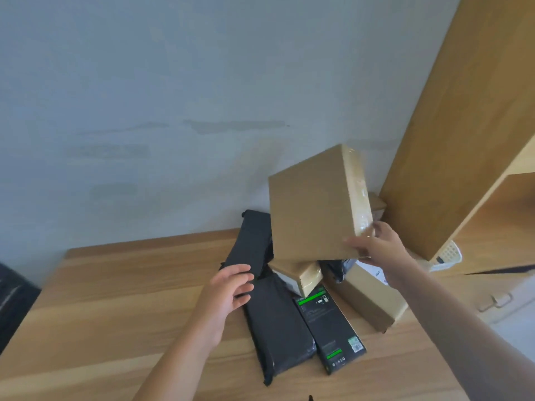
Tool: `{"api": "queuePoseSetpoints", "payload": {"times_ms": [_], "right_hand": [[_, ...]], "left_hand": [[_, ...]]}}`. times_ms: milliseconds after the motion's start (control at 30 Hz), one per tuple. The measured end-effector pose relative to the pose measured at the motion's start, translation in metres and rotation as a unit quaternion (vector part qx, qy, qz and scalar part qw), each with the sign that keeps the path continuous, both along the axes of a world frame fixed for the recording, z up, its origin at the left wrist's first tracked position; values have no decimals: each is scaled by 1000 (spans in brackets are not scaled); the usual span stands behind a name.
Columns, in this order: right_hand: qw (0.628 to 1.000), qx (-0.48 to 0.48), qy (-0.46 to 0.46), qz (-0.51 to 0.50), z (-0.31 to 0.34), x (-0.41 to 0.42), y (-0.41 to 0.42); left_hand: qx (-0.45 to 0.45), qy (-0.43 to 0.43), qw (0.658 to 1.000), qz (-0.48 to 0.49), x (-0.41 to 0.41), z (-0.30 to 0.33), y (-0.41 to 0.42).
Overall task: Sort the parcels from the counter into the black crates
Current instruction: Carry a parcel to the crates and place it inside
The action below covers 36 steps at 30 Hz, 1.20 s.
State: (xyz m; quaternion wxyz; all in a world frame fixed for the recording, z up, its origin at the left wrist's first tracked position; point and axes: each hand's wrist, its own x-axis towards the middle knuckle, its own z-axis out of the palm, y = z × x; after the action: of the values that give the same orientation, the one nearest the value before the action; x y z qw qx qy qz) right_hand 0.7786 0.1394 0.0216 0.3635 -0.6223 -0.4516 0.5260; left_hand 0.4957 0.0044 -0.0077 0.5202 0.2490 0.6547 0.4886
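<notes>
A pile of parcels lies on the wooden counter [115,299] against the wall. My right hand [376,244] grips the lower right corner of a large brown cardboard box [312,209] and holds it tilted above the pile. My left hand [231,287] hovers with relaxed fingers over a black plastic mailer [275,322], holding nothing. Beside that mailer lies a black box with green labels [330,328]. A small taped box [304,277] sits under the lifted box, and another brown box [373,299] lies to the right. A second black mailer [252,241] leans toward the wall.
A tall wooden shelf unit [463,125] stands at the right, close to the lifted box. A white perforated basket [448,256] sits below it. A dark object [14,296] shows at the left edge. The grey wall runs behind the counter.
</notes>
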Motion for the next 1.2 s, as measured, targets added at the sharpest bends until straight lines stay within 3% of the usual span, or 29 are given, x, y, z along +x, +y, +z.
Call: {"api": "queuePoseSetpoints", "payload": {"times_ms": [67, 100, 167, 267, 533, 600, 700, 767, 833, 900, 933, 1067, 1200], "right_hand": [[981, 149, -114, 51, 9, -21, -34], [952, 220, -195, 87, 13, -33, -51], [874, 348, -303, 153, 16, -57, -83], [748, 493, -390, 213, 4, -88, -115], [572, 622, -446, 295, -27, -152, -162], [551, 635, -441, 314, -30, -177, -172], [546, 634, -428, 340, -31, -221, -187], [555, 592, -433, 393, -25, -247, -195], [585, 517, -446, 438, -9, -271, -204], [625, 462, -419, 470, 14, -296, -209], [626, 466, -402, 478, 27, -309, -211], [538, 518, -411, 524, 88, -374, -232], [412, 512, -505, 560, 117, -423, -273]], "left_hand": [[44, -34, 998, 12, -16, 9, -11], [70, -73, 994, 27, -25, 14, -17], [102, -198, 973, 64, -49, 23, -31], [98, -334, 936, 53, -104, 31, -53], [-16, -267, 963, 36, -192, 12, -155], [-22, -264, 963, 57, -209, 5, -181], [-33, -246, 964, 99, -237, 1, -214], [-15, -208, 970, 124, -256, 3, -231], [19, -118, 983, 140, -274, 12, -245], [37, 40, 991, 122, -292, 25, -255], [39, 126, 986, 99, -299, 34, -258], [-16, 419, 907, -41, -316, 69, -275], [-45, 547, 823, -147, -306, 95, -294]]}}
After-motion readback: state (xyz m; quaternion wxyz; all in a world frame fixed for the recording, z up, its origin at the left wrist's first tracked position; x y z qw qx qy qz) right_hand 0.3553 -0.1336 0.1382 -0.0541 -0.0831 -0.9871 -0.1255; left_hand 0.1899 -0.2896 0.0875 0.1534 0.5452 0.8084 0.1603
